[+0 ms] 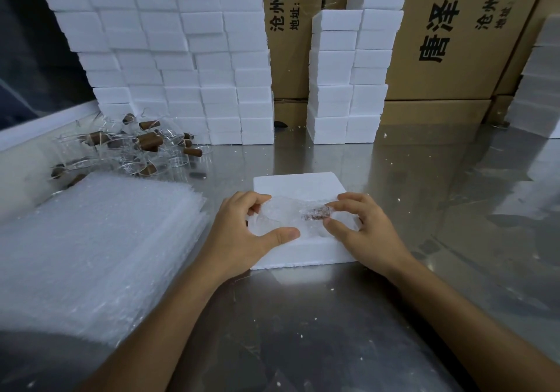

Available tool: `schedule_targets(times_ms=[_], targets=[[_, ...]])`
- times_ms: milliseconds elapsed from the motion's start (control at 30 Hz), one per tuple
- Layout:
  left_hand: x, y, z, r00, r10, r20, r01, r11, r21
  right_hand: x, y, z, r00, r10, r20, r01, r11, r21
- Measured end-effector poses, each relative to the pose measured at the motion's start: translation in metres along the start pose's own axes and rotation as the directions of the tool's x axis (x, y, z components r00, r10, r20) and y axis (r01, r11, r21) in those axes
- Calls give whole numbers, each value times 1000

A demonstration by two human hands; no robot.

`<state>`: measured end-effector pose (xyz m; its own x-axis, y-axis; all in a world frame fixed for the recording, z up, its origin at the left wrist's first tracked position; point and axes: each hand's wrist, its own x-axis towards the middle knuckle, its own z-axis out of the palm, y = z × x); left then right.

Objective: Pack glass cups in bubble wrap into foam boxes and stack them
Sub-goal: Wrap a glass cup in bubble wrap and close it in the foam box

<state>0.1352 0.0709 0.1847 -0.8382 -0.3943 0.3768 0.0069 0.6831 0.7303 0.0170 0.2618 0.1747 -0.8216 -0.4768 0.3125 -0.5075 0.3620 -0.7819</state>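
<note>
A white foam box (298, 184) lies open on the steel table in front of me. A glass cup wrapped in bubble wrap (291, 214), its brown handle showing through on the right, sits in the box's hollow. My left hand (242, 234) grips the wrapped cup's left end, thumb in front and fingers behind. My right hand (360, 228) pinches the right end at the handle. A pile of bare glass cups with brown handles (133, 149) lies at the back left. A thick stack of bubble wrap sheets (97, 240) rests to the left of the box.
Tall stacks of white foam boxes (181, 58) stand behind the cups, and two narrower stacks (348, 82) rise at the back centre. Cardboard cartons (448, 43) line the back. More foam boxes (539, 82) stand far right. Foam crumbs dot the steel table (424, 179).
</note>
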Motion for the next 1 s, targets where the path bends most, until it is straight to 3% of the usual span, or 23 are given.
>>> schedule_targets(times_ms=[233, 333, 400, 500, 633, 800, 1000], targets=[[2, -5, -2, 1000, -21, -10, 20, 996, -83, -1, -1, 0, 998, 52, -43, -48, 994, 96], [5, -8, 0, 986, -150, -74, 133, 970, -203, 1, -3, -6, 986, 158, -51, -140, 955, 260], [7, -13, 1, 969, -244, -40, 228, 944, -240, 3, -2, -10, 980, 199, 4, -188, 920, 343], [7, -16, 3, 963, -268, -2, 255, 920, -297, 2, -3, -12, 982, 177, 64, -188, 902, 390], [8, -8, -3, 973, -200, -116, 120, 864, -489, 2, -4, -12, 994, 100, -49, -68, 894, 443], [8, 8, -14, 973, -61, -224, -94, 778, -621, 2, -18, -20, 972, -9, -237, 155, 779, 608], [9, 13, -19, 929, -100, -356, -179, 722, -668, 2, -23, -26, 949, 28, -313, 195, 730, 656]])
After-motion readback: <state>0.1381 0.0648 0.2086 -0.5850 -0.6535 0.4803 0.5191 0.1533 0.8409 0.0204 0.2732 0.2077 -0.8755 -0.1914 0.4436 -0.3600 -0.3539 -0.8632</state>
